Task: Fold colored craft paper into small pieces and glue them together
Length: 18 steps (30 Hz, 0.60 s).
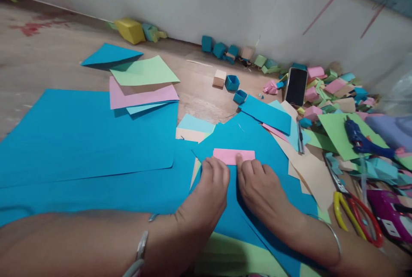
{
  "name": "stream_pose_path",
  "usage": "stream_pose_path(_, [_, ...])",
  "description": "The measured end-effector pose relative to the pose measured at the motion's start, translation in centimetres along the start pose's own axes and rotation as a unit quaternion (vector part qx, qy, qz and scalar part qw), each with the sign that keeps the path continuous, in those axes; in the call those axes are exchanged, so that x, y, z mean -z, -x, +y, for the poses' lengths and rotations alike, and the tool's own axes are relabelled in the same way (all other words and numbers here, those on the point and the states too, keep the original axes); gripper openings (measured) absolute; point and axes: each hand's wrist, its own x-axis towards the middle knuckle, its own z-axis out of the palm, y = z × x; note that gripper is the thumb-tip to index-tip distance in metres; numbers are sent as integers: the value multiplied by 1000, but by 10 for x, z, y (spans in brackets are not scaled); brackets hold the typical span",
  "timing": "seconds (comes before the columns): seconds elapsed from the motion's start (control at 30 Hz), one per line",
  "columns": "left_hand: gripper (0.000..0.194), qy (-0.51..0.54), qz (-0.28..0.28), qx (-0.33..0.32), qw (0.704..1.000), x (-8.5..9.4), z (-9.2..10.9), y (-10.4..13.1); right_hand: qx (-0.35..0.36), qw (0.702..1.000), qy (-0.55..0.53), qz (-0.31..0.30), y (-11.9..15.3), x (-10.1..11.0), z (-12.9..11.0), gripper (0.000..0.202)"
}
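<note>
A folded pink paper strip (229, 156) lies flat on blue paper (254, 133) in front of me. The curled fingers of my left hand (212, 182) close on its left end and lower edge, with the fingertips partly hidden. My right hand (262, 187) presses the strip's right part with the index finger, while its other fingers are curled in. Above my hands a folded blue paper strip (267, 114) rests across other paper pieces.
Large blue sheets (96, 140) and folded coloured papers (144, 71) cover the left. At right are a craft knife (300, 137), scissors (357, 212), a blue glue gun (363, 137) and a phone (295, 86). Small paper shapes (231, 82) line the wall side.
</note>
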Motion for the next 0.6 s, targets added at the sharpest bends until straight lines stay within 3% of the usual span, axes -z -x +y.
stream_pose_path(0.2, [45, 107, 14, 25, 994, -12, 3, -2, -53, 998, -13, -31, -6, -1, 5, 45])
stream_pose_path(0.43, [42, 51, 22, 21, 998, -3, -2, 1, -105, 987, 0, -120, -2, 0, 11, 47])
stream_pose_path(0.6, [35, 83, -6, 42, 996, -8, -6, -4, -122, 980, -30, -151, -4, 6, 11, 58])
